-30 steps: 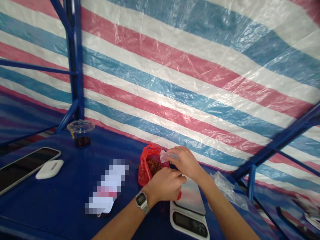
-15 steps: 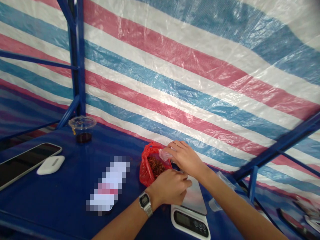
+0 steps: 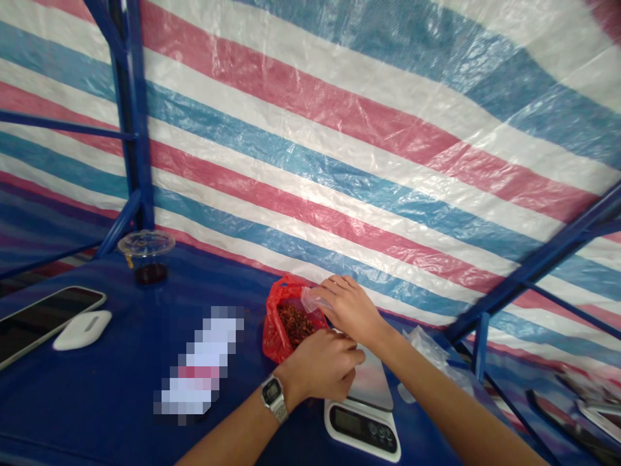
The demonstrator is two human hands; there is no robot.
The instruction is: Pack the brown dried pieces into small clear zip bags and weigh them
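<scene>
Over blue tabletop [image 3: 97,401] | right hand [image 3: 350,309] pinches clear plastic [image 3: 313,299] | crinkled red bag [image 3: 274,343]

Behind the red plastic bag [image 3: 279,336], a tarpaulin [image 3: 310,149] is striped pink, white and blue; the tabletop [image 3: 111,401] is coloured deep blue.

A silver digital wristwatch [image 3: 272,396] with a metal link bracelet circles the bare left forearm [image 3: 228,435].

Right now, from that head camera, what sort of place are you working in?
Probably a makeshift stall or packing booth, though I can't be sure: a striped plastic tarpaulin is stretched over a blue metal frame, and a digital weighing scale sits beside a red plastic bag of dried reddish food.
</scene>
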